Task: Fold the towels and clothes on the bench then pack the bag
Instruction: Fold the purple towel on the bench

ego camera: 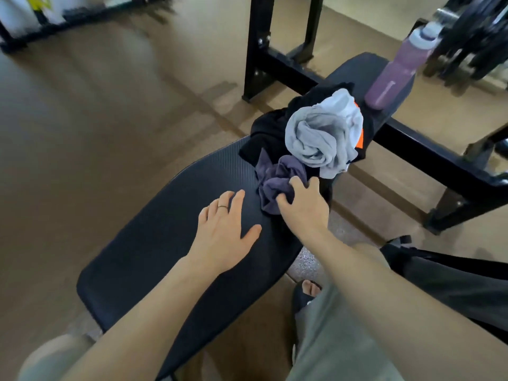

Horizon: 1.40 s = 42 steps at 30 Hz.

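Observation:
A black padded bench (154,243) runs from the lower left to the upper right. On its middle lies a crumpled purple-grey towel (272,177), and my right hand (302,204) grips its near edge with curled fingers. Behind the towel a bunched light grey garment (321,136) sits on a black garment (270,127) with an orange patch (360,140). My left hand (224,232) rests flat on the bare bench pad, fingers straight, a ring on one finger, just left of the towel. A dark bag (450,281) lies on the floor at the lower right.
A purple water bottle (395,64) with a pale cap stands on the far end of the bench. Black steel rack posts (259,45) and a crossbar (428,152) rise behind and to the right. Weight plates (472,31) fill the top right corner. Brown floor spreads to the left.

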Tool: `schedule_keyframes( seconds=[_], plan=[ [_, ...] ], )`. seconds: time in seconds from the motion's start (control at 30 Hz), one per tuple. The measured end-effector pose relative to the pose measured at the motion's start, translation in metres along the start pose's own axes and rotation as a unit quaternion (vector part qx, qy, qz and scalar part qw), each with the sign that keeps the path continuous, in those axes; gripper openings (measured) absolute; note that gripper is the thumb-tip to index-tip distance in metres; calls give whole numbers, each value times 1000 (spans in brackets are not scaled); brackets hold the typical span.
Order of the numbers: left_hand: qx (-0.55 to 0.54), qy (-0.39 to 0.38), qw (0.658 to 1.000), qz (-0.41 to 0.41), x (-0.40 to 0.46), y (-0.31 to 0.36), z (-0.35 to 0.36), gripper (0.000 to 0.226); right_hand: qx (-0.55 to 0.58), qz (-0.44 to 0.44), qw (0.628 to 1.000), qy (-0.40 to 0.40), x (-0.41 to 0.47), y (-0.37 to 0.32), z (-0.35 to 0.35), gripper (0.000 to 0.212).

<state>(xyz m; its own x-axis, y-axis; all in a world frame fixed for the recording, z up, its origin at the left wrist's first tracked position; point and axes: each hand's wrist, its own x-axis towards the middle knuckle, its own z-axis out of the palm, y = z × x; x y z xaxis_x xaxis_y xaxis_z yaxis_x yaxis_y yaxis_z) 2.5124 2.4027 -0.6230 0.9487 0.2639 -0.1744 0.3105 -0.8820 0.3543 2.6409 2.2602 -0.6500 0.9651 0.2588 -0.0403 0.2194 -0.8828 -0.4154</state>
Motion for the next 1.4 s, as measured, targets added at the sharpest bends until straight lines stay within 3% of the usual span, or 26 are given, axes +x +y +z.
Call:
schedule_keyframes(
  seconds=[0.13, 0.27, 0.4, 0.47, 0.57, 0.73, 0.83, 0.93, 1.03, 1.1, 1.17, 1.27, 1.33, 1.4],
  plan=[
    [-76, 37, 996, -16, -23, 2, 6, 82, 88, -94, 992, 10, -31, -6, -6, 10],
    [-190, 57, 980, 5, -62, 2, 0, 75, 163, -219, 961, -42, -84, -21, -17, 41],
    [-187, 72, 979, 41, -101, -10, -9, 19, 204, -288, 931, -92, -126, -34, -24, 22],
    [-172, 88, 981, 9, -119, -19, -10, 11, 210, -306, 924, -95, -141, -35, -23, 12],
    [-193, 122, 972, -46, -136, -35, -17, 11, 215, -283, 931, -89, -149, -35, -22, 9],
    [-312, 184, 923, -133, -141, -68, -29, 19, 283, -172, 940, -82, -135, -34, -20, 18],
    [-338, 180, 911, -154, -138, -92, -25, 17, 358, -117, 920, -108, -119, -43, -20, 23],
    [-342, 140, 920, -132, -132, -102, -20, 14, 441, -69, 880, -163, -106, -59, -20, 22],
    [-329, 82, 936, -91, -123, -98, -18, 51, 506, -44, 828, -240, -93, -77, -21, 30],
    [-297, 68, 947, -96, -112, -96, -16, 76, 502, -35, 817, -282, -84, -85, -19, 32],
    [-258, 56, 959, -106, -100, -95, -12, 84, 450, -53, 846, -281, -72, -83, -11, 31],
    [-220, 30, 967, -125, -84, -94, -3, 67, 221, -199, 938, -177, -53, -60, 4, 30],
    [-171, 29, 976, -134, -78, -92, 2, 52, 80, -269, 956, -81, -42, -51, 11, 41],
    [-127, 36, 981, -139, -74, -91, 2, 38, 88, -275, 957, 2, -36, -56, 12, 41]
  ],
)
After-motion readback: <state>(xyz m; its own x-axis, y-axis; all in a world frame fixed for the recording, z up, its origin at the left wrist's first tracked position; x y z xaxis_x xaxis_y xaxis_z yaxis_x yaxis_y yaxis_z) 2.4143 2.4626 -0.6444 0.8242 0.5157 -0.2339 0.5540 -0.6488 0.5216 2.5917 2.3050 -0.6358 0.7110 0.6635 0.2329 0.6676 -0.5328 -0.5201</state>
